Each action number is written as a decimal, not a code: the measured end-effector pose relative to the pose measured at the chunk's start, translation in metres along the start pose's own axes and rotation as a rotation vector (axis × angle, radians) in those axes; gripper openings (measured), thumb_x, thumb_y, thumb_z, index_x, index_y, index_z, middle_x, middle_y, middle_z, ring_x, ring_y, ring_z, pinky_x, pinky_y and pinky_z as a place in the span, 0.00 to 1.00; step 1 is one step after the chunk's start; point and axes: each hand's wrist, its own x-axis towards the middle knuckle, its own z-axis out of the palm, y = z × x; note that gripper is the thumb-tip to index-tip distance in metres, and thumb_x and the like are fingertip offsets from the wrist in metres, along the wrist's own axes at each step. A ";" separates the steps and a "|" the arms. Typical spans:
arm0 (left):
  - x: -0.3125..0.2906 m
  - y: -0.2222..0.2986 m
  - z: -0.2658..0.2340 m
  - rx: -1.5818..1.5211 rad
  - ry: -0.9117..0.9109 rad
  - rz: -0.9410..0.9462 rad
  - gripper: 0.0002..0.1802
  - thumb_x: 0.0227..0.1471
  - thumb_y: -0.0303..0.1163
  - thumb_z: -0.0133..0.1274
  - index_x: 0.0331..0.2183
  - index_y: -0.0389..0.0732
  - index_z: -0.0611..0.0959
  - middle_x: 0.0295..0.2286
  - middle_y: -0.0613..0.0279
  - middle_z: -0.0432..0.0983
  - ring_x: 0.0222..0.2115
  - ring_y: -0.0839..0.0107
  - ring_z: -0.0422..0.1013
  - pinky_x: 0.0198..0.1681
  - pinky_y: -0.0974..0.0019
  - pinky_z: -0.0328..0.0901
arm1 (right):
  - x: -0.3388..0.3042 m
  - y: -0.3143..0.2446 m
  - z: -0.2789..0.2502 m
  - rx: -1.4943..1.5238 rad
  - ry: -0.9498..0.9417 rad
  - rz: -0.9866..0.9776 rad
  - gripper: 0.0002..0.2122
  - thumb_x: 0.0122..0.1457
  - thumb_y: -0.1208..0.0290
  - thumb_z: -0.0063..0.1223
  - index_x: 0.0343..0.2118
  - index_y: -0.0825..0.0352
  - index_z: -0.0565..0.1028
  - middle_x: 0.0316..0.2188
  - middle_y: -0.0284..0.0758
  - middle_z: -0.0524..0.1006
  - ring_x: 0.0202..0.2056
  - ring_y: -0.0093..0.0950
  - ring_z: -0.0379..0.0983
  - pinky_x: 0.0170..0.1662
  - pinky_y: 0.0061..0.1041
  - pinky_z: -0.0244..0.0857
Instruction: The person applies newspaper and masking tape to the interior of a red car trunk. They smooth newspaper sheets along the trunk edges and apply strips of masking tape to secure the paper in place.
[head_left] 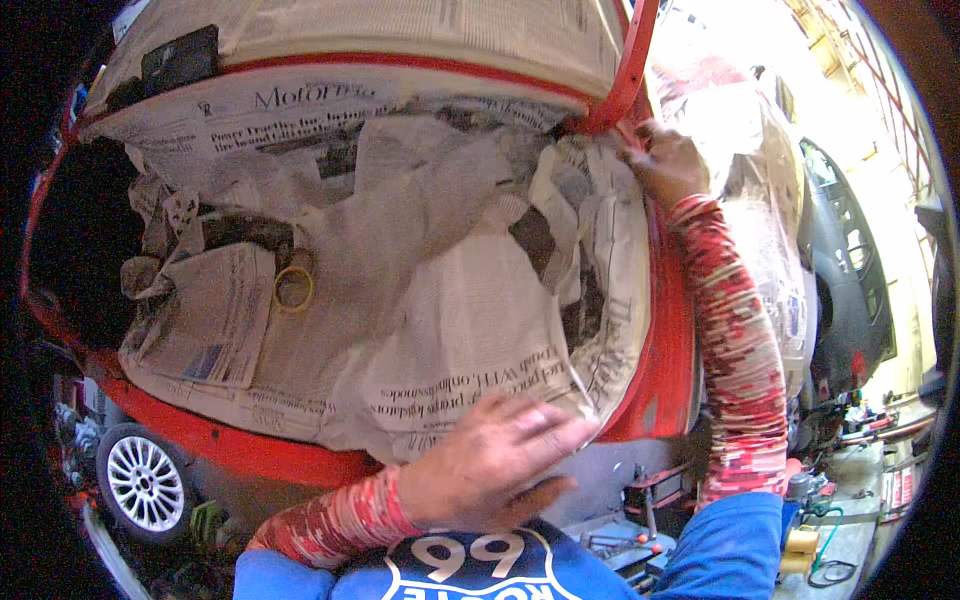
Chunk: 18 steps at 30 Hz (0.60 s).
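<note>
A red car body (672, 330) has its rear opening lined with newspaper sheets (440, 330). My left hand (500, 460) is over the near edge of the paper, fingers stretched out and nothing seen in them. At the far right corner my right hand (668, 165) is up against the red panel, beside the foot of a red bar (630, 75). Its fingers are bent together; whatever may be in them is hidden. On the paper to the left lies a yellowish tape roll (293, 289), next to a folded newspaper (215, 315).
Newspaper also covers the raised panel (400, 40) at the back, where a dark piece (180, 60) sits. At lower left stands a spoked wheel (143, 483). A dark car (845, 260) is to the right. Tools (625, 545) and a green hose (830, 540) lie low on the right.
</note>
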 end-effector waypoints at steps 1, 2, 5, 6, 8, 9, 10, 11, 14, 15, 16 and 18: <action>-0.009 0.001 -0.006 0.015 0.038 -0.051 0.35 0.52 0.31 0.66 0.61 0.38 0.77 0.46 0.51 0.79 0.47 0.52 0.76 0.51 0.50 0.69 | -0.012 0.001 -0.007 0.040 0.020 -0.052 0.24 0.59 0.53 0.66 0.52 0.65 0.81 0.45 0.51 0.84 0.48 0.48 0.82 0.53 0.43 0.75; -0.014 -0.003 -0.010 0.014 0.100 -0.089 0.31 0.52 0.29 0.65 0.59 0.37 0.80 0.45 0.51 0.80 0.45 0.52 0.77 0.50 0.50 0.69 | -0.030 0.002 -0.015 0.106 0.099 -0.152 0.25 0.59 0.53 0.66 0.51 0.69 0.81 0.49 0.51 0.83 0.50 0.46 0.82 0.55 0.42 0.73; -0.039 -0.004 -0.025 0.116 0.161 -0.217 0.26 0.51 0.30 0.66 0.53 0.39 0.84 0.43 0.52 0.80 0.45 0.51 0.76 0.51 0.52 0.69 | -0.097 -0.005 -0.043 0.270 0.225 -0.487 0.16 0.56 0.61 0.68 0.42 0.67 0.83 0.41 0.47 0.82 0.46 0.49 0.78 0.53 0.45 0.71; -0.046 -0.004 -0.029 0.155 0.146 -0.236 0.26 0.50 0.31 0.67 0.52 0.40 0.84 0.43 0.51 0.80 0.45 0.50 0.76 0.51 0.52 0.69 | -0.125 -0.009 -0.054 0.312 0.124 -0.527 0.15 0.54 0.63 0.70 0.41 0.66 0.83 0.40 0.45 0.82 0.45 0.48 0.78 0.52 0.44 0.71; -0.059 -0.001 -0.027 0.196 0.124 -0.267 0.26 0.48 0.33 0.70 0.51 0.41 0.85 0.43 0.50 0.80 0.46 0.49 0.76 0.53 0.51 0.69 | -0.173 -0.017 -0.080 0.363 -0.122 -0.678 0.15 0.48 0.66 0.74 0.39 0.62 0.83 0.38 0.39 0.81 0.44 0.43 0.77 0.50 0.41 0.70; -0.064 -0.001 -0.025 0.195 0.112 -0.278 0.27 0.47 0.34 0.71 0.50 0.41 0.85 0.44 0.50 0.80 0.46 0.48 0.76 0.54 0.51 0.69 | -0.194 -0.023 -0.087 0.374 -0.219 -0.715 0.16 0.48 0.64 0.74 0.39 0.59 0.83 0.40 0.35 0.81 0.45 0.40 0.75 0.53 0.40 0.68; -0.069 0.000 -0.022 0.193 0.099 -0.289 0.27 0.46 0.35 0.72 0.49 0.41 0.85 0.44 0.50 0.80 0.47 0.48 0.75 0.55 0.50 0.68 | -0.213 -0.028 -0.094 0.460 -0.299 -0.687 0.16 0.48 0.63 0.74 0.40 0.58 0.84 0.41 0.32 0.81 0.48 0.39 0.74 0.55 0.41 0.66; -0.074 -0.001 -0.019 0.212 0.079 -0.299 0.29 0.44 0.36 0.74 0.49 0.41 0.84 0.45 0.50 0.79 0.48 0.48 0.74 0.56 0.49 0.67 | -0.227 -0.030 -0.099 0.447 -0.317 -0.694 0.16 0.48 0.62 0.74 0.40 0.58 0.84 0.41 0.32 0.82 0.49 0.38 0.75 0.56 0.42 0.65; -0.087 -0.006 -0.007 0.304 0.028 -0.342 0.34 0.40 0.39 0.76 0.49 0.42 0.82 0.49 0.49 0.76 0.51 0.46 0.72 0.58 0.47 0.65 | -0.247 -0.032 -0.102 0.447 -0.300 -0.702 0.16 0.49 0.62 0.74 0.41 0.58 0.84 0.42 0.32 0.82 0.51 0.38 0.76 0.58 0.42 0.65; -0.090 -0.010 -0.002 0.353 0.021 -0.361 0.35 0.39 0.40 0.77 0.49 0.42 0.81 0.51 0.49 0.75 0.52 0.45 0.71 0.58 0.46 0.65 | -0.251 -0.031 -0.100 0.460 -0.264 -0.704 0.16 0.50 0.62 0.73 0.41 0.58 0.84 0.42 0.32 0.82 0.51 0.38 0.76 0.58 0.43 0.65; -0.093 -0.014 0.002 0.393 0.003 -0.395 0.36 0.38 0.40 0.77 0.49 0.43 0.80 0.52 0.48 0.74 0.53 0.45 0.70 0.58 0.46 0.65 | -0.256 -0.031 -0.097 0.453 -0.249 -0.694 0.15 0.50 0.63 0.73 0.41 0.59 0.84 0.41 0.32 0.82 0.51 0.38 0.76 0.58 0.43 0.65; -0.097 -0.022 0.008 0.394 0.040 -0.354 0.33 0.39 0.36 0.75 0.48 0.44 0.78 0.53 0.48 0.73 0.53 0.44 0.70 0.57 0.46 0.65 | -0.261 -0.029 -0.092 0.447 -0.188 -0.686 0.14 0.51 0.64 0.72 0.40 0.59 0.84 0.41 0.31 0.83 0.51 0.39 0.77 0.58 0.43 0.66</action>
